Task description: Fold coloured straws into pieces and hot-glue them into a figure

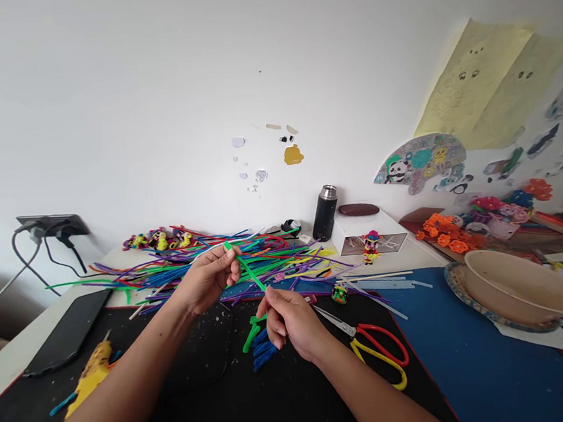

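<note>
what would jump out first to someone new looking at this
Probably the green stem in mid-picture, running from the left hand to the right hand. Behind the hands, toward the wall, sprawls a heap of multicoloured stems. The scissors, with one red and one yellow handle, lie just right of the right hand.

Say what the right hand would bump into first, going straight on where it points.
Probably the left hand, which grips the upper end of the green strip; depth is hard to judge.
</note>
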Motion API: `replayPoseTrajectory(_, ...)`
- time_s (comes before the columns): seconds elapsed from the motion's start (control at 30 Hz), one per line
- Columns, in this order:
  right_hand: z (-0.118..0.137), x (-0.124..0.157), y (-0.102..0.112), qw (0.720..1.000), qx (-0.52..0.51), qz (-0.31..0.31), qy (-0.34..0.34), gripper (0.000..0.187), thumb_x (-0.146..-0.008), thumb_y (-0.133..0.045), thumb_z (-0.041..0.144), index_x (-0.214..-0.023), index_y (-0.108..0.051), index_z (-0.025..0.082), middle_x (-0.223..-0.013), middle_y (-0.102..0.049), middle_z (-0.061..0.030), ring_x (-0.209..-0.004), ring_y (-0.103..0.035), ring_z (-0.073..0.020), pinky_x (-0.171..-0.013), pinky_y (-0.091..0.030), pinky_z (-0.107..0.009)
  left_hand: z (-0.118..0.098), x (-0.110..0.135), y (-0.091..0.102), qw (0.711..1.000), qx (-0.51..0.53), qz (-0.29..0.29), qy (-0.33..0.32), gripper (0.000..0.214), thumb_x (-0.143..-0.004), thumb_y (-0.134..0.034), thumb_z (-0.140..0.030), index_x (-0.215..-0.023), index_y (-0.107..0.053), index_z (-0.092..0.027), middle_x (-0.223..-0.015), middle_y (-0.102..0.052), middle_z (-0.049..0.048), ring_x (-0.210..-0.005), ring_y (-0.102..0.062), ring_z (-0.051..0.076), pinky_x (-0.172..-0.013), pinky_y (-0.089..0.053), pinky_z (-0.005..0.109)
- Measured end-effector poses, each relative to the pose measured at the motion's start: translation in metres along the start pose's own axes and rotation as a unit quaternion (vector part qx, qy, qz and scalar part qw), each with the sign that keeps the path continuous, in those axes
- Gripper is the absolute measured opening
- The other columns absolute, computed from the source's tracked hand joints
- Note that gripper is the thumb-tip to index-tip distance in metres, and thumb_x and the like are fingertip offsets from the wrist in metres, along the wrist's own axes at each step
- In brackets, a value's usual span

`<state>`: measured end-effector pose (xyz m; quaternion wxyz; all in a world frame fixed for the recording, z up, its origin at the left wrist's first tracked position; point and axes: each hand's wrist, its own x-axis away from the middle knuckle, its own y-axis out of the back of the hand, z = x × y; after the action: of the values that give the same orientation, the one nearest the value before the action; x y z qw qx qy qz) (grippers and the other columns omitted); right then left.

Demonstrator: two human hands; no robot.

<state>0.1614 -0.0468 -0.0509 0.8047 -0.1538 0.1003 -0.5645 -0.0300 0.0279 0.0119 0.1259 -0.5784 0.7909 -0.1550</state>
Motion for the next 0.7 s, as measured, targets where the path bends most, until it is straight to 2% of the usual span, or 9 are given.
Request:
replayPoseTrajectory(0.13, 0.001, 0.000, 0.000, 1.000, -0.018, 0.012, 0.000, 0.060, -0.092, -0.065, 0.073, -0.076, -0.066, 0.016, -0.040, -0.037, 0.0103, -0.032, -0.041, -0.0093, -0.041, -0.028, -0.024, -0.002, -0.001, 0.005, 1.000, -0.020, 0.002, 0.001, 0.046, -0.060, -0.101, -0.047, -0.077, -0.072, -0.016, -0.058, -0.064, 0.0006, -0.051, -0.056, 0.011, -0.044, -0.040, 0.020)
replayPoseTrajectory(0.33, 0.005, -0.001, 0.004, 1.000, -0.024, -0.010, 0.013, 0.063, -0.090, -0.065, 0.078, -0.074, -0.064, 0.017, -0.040, -0.034, 0.0114, -0.030, -0.037, -0.0081, -0.040, -0.024, -0.025, -0.013, 0.000, 0.013, 0.989, -0.150, -0.006, -0.008, 0.049, -0.059, -0.098, -0.057, -0.067, -0.069, -0.018, -0.059, -0.066, 0.0026, -0.054, -0.059, 0.015, -0.052, -0.046, 0.024)
replayPoseTrajectory(0.4, 0.006, -0.002, 0.005, 1.000, -0.015, -0.016, 0.016, 0.064, -0.091, -0.064, 0.078, -0.074, -0.064, 0.017, -0.040, -0.034, 0.0114, -0.031, -0.037, -0.0080, -0.040, -0.024, -0.025, -0.015, 0.001, 0.015, 0.970, -0.237, -0.005, -0.044, 0.048, -0.065, -0.094, -0.060, -0.063, -0.067, -0.020, -0.059, -0.066, 0.0029, -0.055, -0.057, 0.016, -0.055, -0.047, 0.026)
replayPoseTrajectory(0.47, 0.007, -0.002, 0.006, 1.000, -0.004, -0.021, 0.015, 0.064, -0.091, -0.064, 0.078, -0.073, -0.064, 0.016, -0.040, -0.034, 0.0112, -0.031, -0.037, -0.0080, -0.040, -0.024, -0.025, -0.014, 0.002, 0.015, 0.934, -0.342, -0.033, -0.098, 0.047, -0.070, -0.090, -0.059, -0.059, -0.066, -0.020, -0.057, -0.064, 0.0020, -0.054, -0.053, 0.015, -0.056, -0.044, 0.026)
replayPoseTrajectory(0.53, 0.007, -0.003, 0.007, 0.999, 0.005, -0.029, 0.012, 0.064, -0.090, -0.065, 0.078, -0.073, -0.065, 0.016, -0.040, -0.035, 0.0110, -0.031, -0.038, -0.0082, -0.040, -0.025, -0.025, -0.012, 0.003, 0.015, 0.909, -0.393, -0.057, -0.129, 0.047, -0.074, -0.088, -0.058, -0.058, -0.065, -0.020, -0.057, -0.064, 0.0017, -0.055, -0.052, 0.015, -0.057, -0.043, 0.026)
replayPoseTrajectory(0.57, 0.007, -0.003, 0.008, 0.999, 0.007, -0.032, 0.011, 0.064, -0.089, -0.066, 0.078, -0.072, -0.065, 0.016, -0.040, -0.036, 0.0108, -0.031, -0.038, -0.0082, -0.040, -0.025, -0.025, -0.010, 0.002, 0.014, 0.913, -0.382, -0.056, -0.128, 0.047, -0.074, -0.088, -0.058, -0.060, -0.065, -0.020, -0.059, -0.065, 0.0020, -0.056, -0.053, 0.015, -0.058, -0.043, 0.026)
replayPoseTrajectory(0.7, 0.008, -0.003, 0.009, 0.999, -0.002, -0.038, 0.012, 0.065, -0.086, -0.068, 0.079, -0.070, -0.065, 0.016, -0.039, -0.036, 0.0105, -0.031, -0.037, -0.0079, -0.039, -0.026, -0.024, -0.004, 0.001, 0.011, 0.974, -0.219, -0.024, -0.052, 0.048, -0.073, -0.088, -0.062, -0.069, -0.066, -0.019, -0.066, -0.067, 0.0024, -0.060, -0.059, 0.016, -0.056, -0.045, 0.026)
